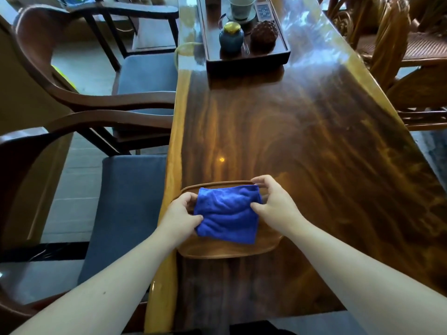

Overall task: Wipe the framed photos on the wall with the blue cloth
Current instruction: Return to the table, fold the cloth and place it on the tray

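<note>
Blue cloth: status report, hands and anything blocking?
Left hand and right hand both pinching blue cloth over wooden tray. No framed photos in view. Nothing blocking.

The folded blue cloth (226, 213) hides the shallow wooden tray's (227, 250) middle; beyond it, the top edge cuts the pale lidded teacup (242, 7).

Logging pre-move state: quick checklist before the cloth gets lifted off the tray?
1. Left hand pinching the blue cloth: ok, fingers on its left edge.
2. Right hand gripping the cloth: ok, fingers on its right edge.
3. Cloth folded and compact: ok.
4. Cloth free of the wooden tray: cannot tell, it lies over or just above it.
5. Dark tea tray clear of the lift path: ok, far up the table.
6. Framed photos located: cannot tell, none in view.
</note>
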The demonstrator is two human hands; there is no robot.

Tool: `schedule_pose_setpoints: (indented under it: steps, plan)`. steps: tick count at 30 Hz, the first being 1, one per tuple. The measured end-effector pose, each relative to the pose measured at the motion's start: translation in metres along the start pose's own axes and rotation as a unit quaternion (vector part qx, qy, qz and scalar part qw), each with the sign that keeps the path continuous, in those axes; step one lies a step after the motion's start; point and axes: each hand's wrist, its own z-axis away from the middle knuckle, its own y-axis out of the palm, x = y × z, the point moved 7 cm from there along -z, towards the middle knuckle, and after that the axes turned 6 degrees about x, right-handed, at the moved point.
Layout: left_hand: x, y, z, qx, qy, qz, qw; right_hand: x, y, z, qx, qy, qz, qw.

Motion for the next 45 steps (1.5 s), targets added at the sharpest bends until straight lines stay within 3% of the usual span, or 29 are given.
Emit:
schedule_pose_setpoints:
  steps: [6, 12, 16, 21, 23, 25, 27, 29, 33, 36, 39, 45]
  plan:
    - [0.009, -0.009, 0.002, -0.044, -0.028, -0.043, 0.998, -0.017, -0.007, 0.023, -0.083, 0.052, 0.026, 0.995]
    - [0.022, 0.000, 0.010, 0.009, -0.124, 0.016, 0.992, -0.041, 0.024, 0.052, 0.023, 0.140, 0.097, 0.985]
    - [0.024, 0.003, 0.012, 0.013, -0.124, -0.044, 0.991, -0.027, 0.033, 0.053, 0.025, 0.139, 0.066, 0.988]
    - [0.030, 0.005, 0.024, 0.019, -0.123, -0.084, 0.989, -0.024, 0.027, 0.063, 0.043, 0.142, 0.106, 0.983]
    - [0.028, 0.004, 0.029, 0.012, -0.094, -0.149, 0.984, -0.021, 0.026, 0.066, 0.047, 0.115, 0.147, 0.981]
    - [0.016, 0.001, 0.035, -0.034, 0.004, -0.292, 0.956, -0.011, 0.023, 0.068, 0.018, 0.031, 0.211, 0.977]
    - [-0.005, 0.005, 0.045, -0.086, 0.181, -0.447, 0.872, 0.005, 0.026, 0.071, 0.000, -0.110, 0.289, 0.951]
    - [-0.010, 0.018, 0.052, -0.076, 0.293, -0.541, 0.785, 0.014, 0.033, 0.075, 0.005, -0.227, 0.364, 0.903]
    - [0.012, 0.038, 0.044, 0.029, 0.278, -0.654, 0.703, 0.004, 0.049, 0.069, 0.081, -0.267, 0.434, 0.857]
    - [0.020, 0.042, 0.040, 0.057, 0.257, -0.687, 0.678, 0.002, 0.050, 0.066, 0.071, -0.271, 0.424, 0.861]
    - [0.011, 0.048, 0.042, 0.033, 0.288, -0.697, 0.656, 0.005, 0.051, 0.070, 0.050, -0.297, 0.417, 0.857]
    - [0.010, 0.054, 0.055, 0.044, 0.295, -0.677, 0.673, 0.002, 0.052, 0.080, 0.080, -0.312, 0.443, 0.836]
